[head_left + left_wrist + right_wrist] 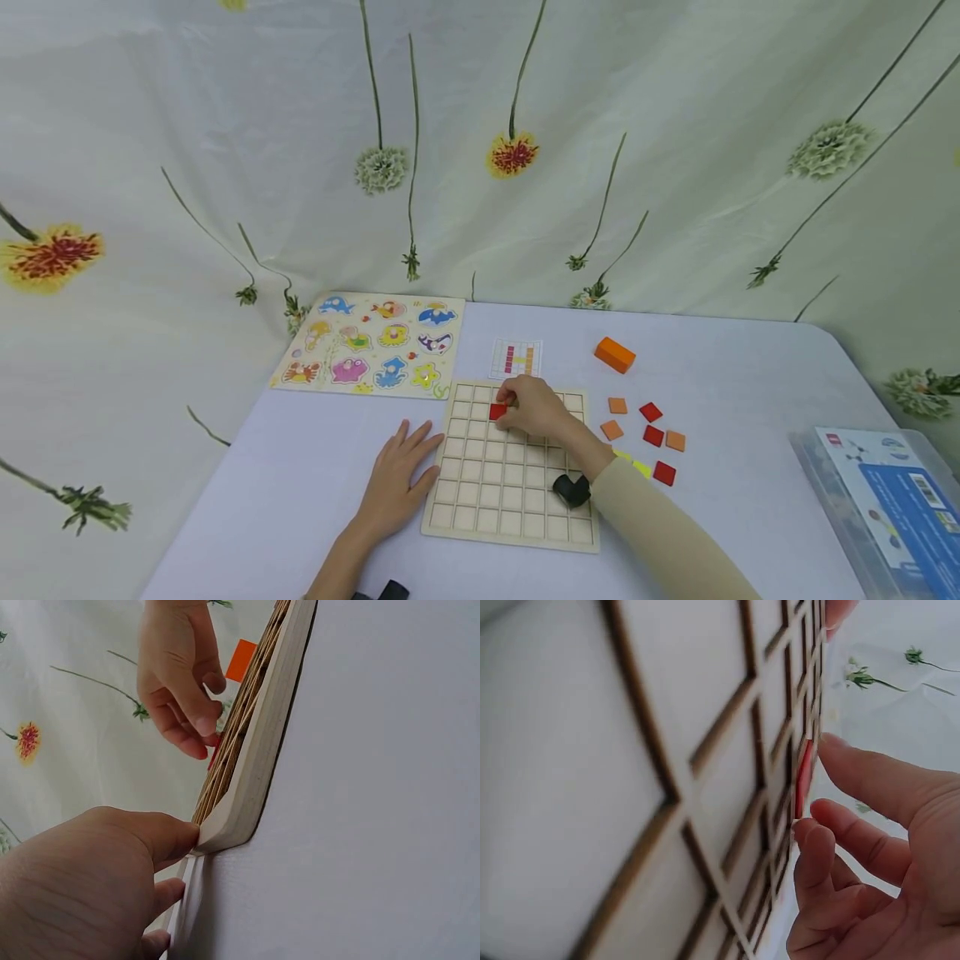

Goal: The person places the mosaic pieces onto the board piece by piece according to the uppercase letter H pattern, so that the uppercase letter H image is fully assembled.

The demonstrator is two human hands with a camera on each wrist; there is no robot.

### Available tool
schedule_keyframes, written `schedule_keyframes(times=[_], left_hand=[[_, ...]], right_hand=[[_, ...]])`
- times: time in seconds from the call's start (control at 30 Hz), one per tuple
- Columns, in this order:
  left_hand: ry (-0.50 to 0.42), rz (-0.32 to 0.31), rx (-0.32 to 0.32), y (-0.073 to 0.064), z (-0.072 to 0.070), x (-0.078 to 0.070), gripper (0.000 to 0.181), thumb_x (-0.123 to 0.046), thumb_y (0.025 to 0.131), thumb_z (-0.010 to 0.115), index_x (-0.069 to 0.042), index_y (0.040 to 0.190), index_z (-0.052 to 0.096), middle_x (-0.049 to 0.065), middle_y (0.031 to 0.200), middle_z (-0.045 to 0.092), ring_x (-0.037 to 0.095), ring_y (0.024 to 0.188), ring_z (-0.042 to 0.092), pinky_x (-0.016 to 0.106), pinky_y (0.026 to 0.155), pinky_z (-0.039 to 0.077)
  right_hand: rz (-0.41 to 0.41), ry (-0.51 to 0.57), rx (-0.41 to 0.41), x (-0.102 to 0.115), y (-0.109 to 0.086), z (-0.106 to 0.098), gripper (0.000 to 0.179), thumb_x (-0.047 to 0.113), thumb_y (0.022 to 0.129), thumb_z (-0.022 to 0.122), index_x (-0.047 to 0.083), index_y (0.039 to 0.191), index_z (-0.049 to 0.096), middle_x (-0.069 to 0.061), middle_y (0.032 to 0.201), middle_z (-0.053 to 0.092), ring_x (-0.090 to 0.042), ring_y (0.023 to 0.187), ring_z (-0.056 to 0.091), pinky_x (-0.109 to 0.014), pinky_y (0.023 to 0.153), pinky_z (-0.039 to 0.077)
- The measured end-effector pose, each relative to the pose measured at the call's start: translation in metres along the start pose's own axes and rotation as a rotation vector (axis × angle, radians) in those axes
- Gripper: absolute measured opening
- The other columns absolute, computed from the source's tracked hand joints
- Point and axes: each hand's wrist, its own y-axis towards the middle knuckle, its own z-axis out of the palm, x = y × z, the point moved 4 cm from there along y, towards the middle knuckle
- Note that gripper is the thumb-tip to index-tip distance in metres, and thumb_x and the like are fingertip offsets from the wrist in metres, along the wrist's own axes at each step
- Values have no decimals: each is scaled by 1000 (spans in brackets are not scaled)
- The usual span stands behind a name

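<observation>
A pale wooden grid board (471, 472) lies on the table, with a red square tile (497, 412) at one of its upper cells. My right hand (534, 407) reaches over the board and pinches this tile between thumb and fingers. The right wrist view shows the red tile (804, 778) low against the grid, thumb at one edge and fingertips at the other. My left hand (397, 477) rests on the table with fingers spread. In the left wrist view, the left thumb touches the board's corner (223, 825).
A pattern card (517, 358) lies behind the board. Orange and red tiles (653, 436) are scattered to the right, and yellow tiles (641, 468) lie partly behind the right forearm. Farther out are an orange block (615, 355), a sea-animal puzzle (381, 346) and a plastic box (885, 500).
</observation>
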Motion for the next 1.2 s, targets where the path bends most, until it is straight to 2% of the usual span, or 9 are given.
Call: schedule_keyframes(times=[0.1, 0.27, 0.43, 0.63, 0.73, 0.93, 1.2], left_hand=[[6, 3, -2, -1, 1, 0, 44, -14, 90, 64, -8, 133, 60, 16, 148, 48, 46, 145, 25, 65, 114, 20], [7, 5, -4, -1, 3, 2, 44, -14, 90, 64, -9, 133, 60, 15, 148, 48, 46, 145, 24, 65, 114, 20], [3, 4, -4, 0, 4, 2, 44, -14, 90, 64, -9, 133, 60, 15, 148, 48, 46, 145, 24, 66, 114, 19], [15, 5, -1, 0, 4, 3, 44, -14, 90, 65, -9, 133, 60, 15, 149, 48, 46, 145, 24, 66, 114, 20], [13, 7, -4, 1, 4, 3, 44, -13, 90, 65, -9, 133, 60, 15, 148, 48, 47, 145, 24, 66, 113, 20], [5, 4, 0, 1, 3, 2, 44, -13, 90, 65, -9, 133, 60, 15, 148, 48, 46, 145, 24, 66, 114, 20], [7, 1, -5, 1, 2, 2, 44, -14, 90, 65, -10, 133, 60, 15, 148, 48, 47, 145, 24, 66, 113, 20]], right_hand=[[6, -11, 5, 3, -7, -5, 29, 16, 78, 82, 7, 101, 68, -3, 95, 66, -16, 84, 58, -32, 76, 50], [-29, 30, -31, 9, -31, -24, 35, 19, 81, 80, 8, 111, 68, -6, 105, 66, -14, 75, 57, -28, 70, 50], [-94, 125, -128, 3, -67, -49, 40, 18, 82, 79, 9, 118, 66, -11, 110, 66, -11, 74, 55, -22, 62, 47], [-101, 172, -263, -25, -117, -76, 45, 14, 80, 80, 10, 122, 64, -14, 109, 64, -11, 76, 54, -20, 60, 45], [-60, 176, -318, -42, -140, -87, 48, 12, 81, 79, 9, 125, 62, -15, 113, 63, -11, 78, 54, -20, 63, 48], [92, 173, -414, -74, -179, -100, 49, 13, 84, 76, 9, 130, 58, -14, 115, 61, -4, 84, 57, -19, 69, 51], [225, 211, -461, -108, -201, -99, 54, 12, 86, 74, 5, 135, 53, -17, 118, 62, 3, 85, 58, -16, 71, 55]])
